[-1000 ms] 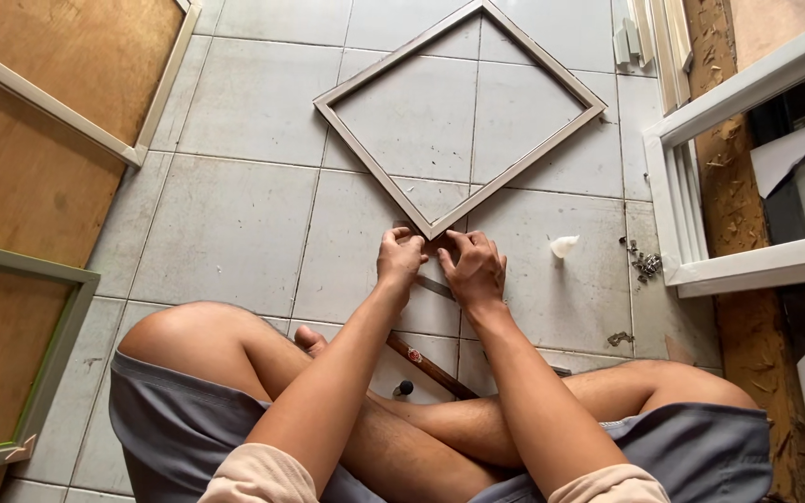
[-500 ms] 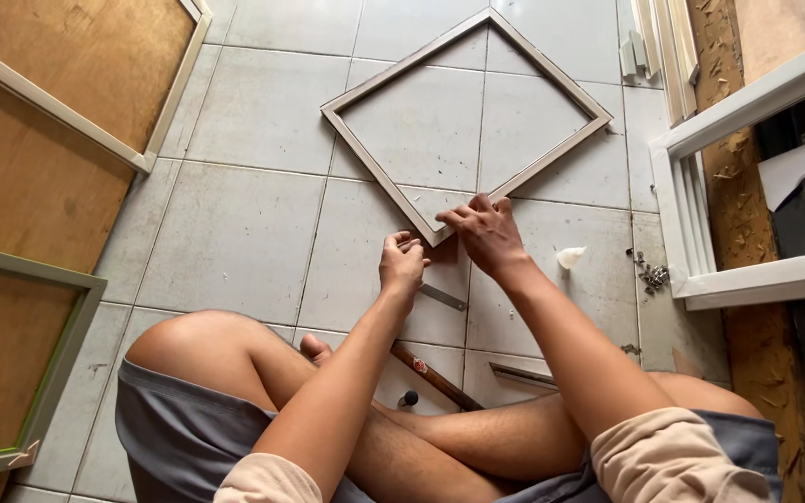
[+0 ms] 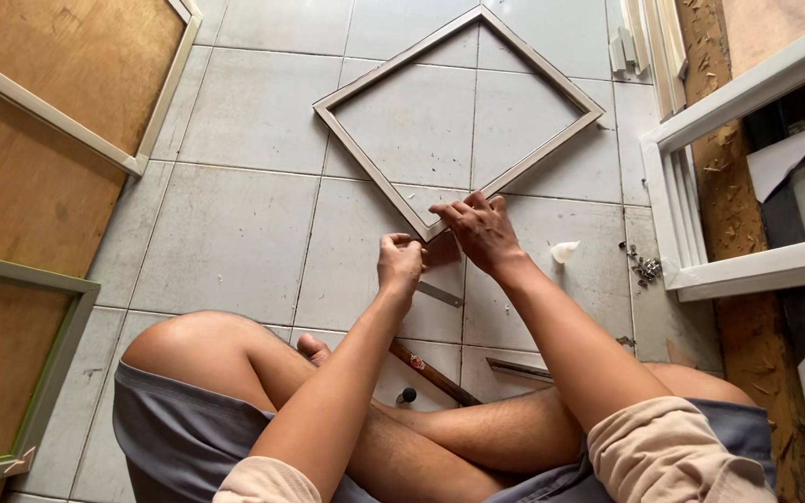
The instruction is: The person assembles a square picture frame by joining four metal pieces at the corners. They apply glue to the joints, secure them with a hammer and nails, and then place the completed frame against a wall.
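Reaching forward, both hands meet: right hand (image 3: 480,229) grips the frame (image 3: 459,114) corner, left hand (image 3: 400,264) fisted beside it.

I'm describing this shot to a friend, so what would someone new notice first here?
First, the empty square frame lying like a diamond on the grey tiled floor, with the right hand on its near corner and the left hand closed just beside it. Then the brown board-backed frames at the left and the white frame at the right.
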